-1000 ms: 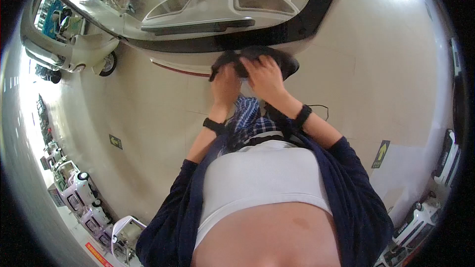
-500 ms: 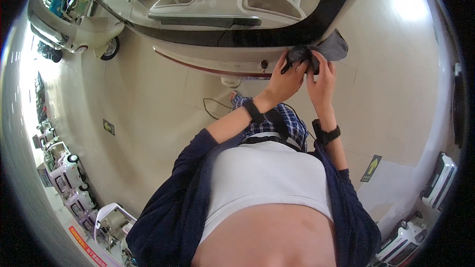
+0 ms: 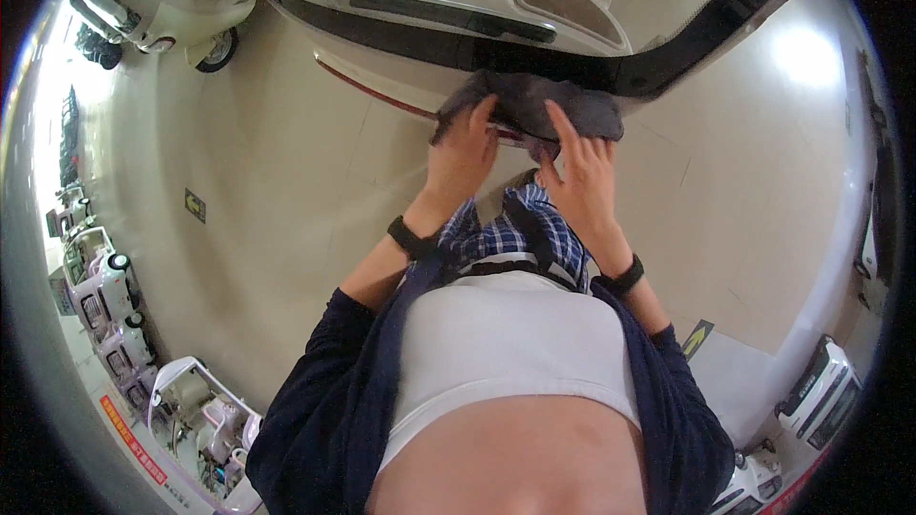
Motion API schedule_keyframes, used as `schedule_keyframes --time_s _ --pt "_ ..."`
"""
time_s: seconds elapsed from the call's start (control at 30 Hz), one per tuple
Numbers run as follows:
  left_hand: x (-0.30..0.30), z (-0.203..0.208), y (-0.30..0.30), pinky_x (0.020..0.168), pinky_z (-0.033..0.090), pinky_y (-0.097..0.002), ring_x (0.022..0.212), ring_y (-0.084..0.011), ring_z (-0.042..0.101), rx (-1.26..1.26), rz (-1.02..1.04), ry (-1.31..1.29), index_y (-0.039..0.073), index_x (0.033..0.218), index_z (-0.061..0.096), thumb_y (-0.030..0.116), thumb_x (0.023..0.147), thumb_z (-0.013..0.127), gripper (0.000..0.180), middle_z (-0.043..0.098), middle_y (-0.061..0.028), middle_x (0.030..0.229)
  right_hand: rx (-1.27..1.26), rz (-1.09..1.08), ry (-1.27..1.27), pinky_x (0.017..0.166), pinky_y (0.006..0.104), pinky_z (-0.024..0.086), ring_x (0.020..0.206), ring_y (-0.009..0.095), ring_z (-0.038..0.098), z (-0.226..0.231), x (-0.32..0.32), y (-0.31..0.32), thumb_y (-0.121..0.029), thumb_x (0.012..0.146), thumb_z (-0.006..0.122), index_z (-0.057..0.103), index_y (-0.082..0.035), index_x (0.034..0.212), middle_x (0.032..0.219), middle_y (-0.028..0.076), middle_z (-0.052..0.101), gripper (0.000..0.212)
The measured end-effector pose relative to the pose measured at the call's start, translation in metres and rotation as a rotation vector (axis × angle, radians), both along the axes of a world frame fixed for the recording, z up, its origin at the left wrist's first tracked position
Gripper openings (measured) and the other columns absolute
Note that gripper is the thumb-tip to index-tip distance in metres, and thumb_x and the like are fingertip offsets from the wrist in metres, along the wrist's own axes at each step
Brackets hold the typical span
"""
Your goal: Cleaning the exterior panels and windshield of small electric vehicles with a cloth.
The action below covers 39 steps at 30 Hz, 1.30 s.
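Observation:
A dark grey cloth (image 3: 563,105) is spread out between my two hands, just in front of the lower edge of a small vehicle's windshield (image 3: 401,33). My left hand (image 3: 463,157) grips the cloth's left end with bent fingers. At its right part, my right hand (image 3: 584,176) holds the near edge, the index finger lying on top and the other fingers partly hidden. The cloth covers part of the vehicle's pale front panel (image 3: 382,81) and its red trim. Whether it presses on the panel is hard to see. Both wrists wear black bands.
Behind the windshield lies a pale dashboard (image 3: 458,0). A cream scooter (image 3: 181,19) stands at the far left. Several small vehicles (image 3: 100,296) line the left side, and white ones (image 3: 821,391) stand at the lower right. Arrow signs (image 3: 195,205) mark the tiled floor.
The cloth was bunched up between my close-together hands and is now spread wider. My left hand has moved left, the right slightly left and nearer. The vehicle has shifted right in view.

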State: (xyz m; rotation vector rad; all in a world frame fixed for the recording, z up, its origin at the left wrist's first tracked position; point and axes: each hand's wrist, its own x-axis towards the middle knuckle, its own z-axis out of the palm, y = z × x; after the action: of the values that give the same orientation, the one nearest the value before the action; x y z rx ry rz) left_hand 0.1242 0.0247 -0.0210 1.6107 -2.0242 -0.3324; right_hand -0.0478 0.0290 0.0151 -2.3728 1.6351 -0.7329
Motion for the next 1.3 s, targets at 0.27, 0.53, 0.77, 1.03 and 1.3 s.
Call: schedule_keyframes --time_s 0.27,0.53,0.77,1.03,1.3 --pt "0.055 -0.015 -0.028 0.076 0.042 -0.0375 0.093 -0.0327 0.048 -0.15 0.091 -0.173 0.007 0.119 0.037 0.011 0.073 0.054 0.049 0.048 -0.0174 0.102 -0.046 0.073 0.062 0.082 0.0403 0.034 0.086 0.025 0.049 -0.018 0.077 -0.02 -0.012 0.07 0.056 0.03 -0.016 0.129 0.086 0.009 0.054 0.064" --pt "0.124 -0.058 -0.045 0.089 0.032 -0.0404 0.106 -0.0316 0.04 -0.049 0.112 -0.196 0.007 0.123 0.035 0.011 0.071 0.052 0.054 0.045 -0.0168 0.111 0.144 -0.018 0.211 0.064 0.0366 0.044 0.072 0.025 0.054 -0.072 0.135 -0.041 -0.012 0.067 0.058 0.028 -0.017 0.13 0.081 0.009 0.056 0.07" --pt "0.165 -0.057 -0.067 0.095 0.025 -0.0453 0.111 -0.0344 0.037 0.026 0.044 -0.174 0.011 0.127 0.031 0.014 0.077 0.051 0.053 0.043 -0.0154 0.116 0.234 -0.149 0.302 0.06 0.0356 0.045 0.069 0.024 0.054 -0.064 0.174 -0.051 -0.013 0.064 0.059 0.028 -0.017 0.13 0.075 0.009 0.055 0.073" --pt "0.138 -0.055 -0.058 0.095 0.025 -0.0455 0.108 -0.0323 0.039 -0.038 -0.059 -0.148 0.008 0.122 0.036 0.013 0.076 0.05 0.048 0.043 -0.0161 0.114 0.205 -0.092 0.347 0.054 0.0352 0.044 0.063 0.023 0.054 -0.059 0.134 -0.042 -0.012 0.065 0.058 0.035 -0.017 0.126 0.071 0.006 0.055 0.065" --pt "0.062 -0.049 -0.046 0.091 0.031 -0.0422 0.101 -0.0294 0.044 -0.179 -0.279 -0.126 0.009 0.113 0.046 0.01 0.069 0.051 0.045 0.05 -0.0128 0.099 -0.074 -0.283 0.254 0.063 0.0395 0.045 0.074 0.031 0.055 -0.074 0.032 -0.006 -0.006 0.066 0.056 0.04 -0.014 0.121 0.084 0.013 0.057 0.058"
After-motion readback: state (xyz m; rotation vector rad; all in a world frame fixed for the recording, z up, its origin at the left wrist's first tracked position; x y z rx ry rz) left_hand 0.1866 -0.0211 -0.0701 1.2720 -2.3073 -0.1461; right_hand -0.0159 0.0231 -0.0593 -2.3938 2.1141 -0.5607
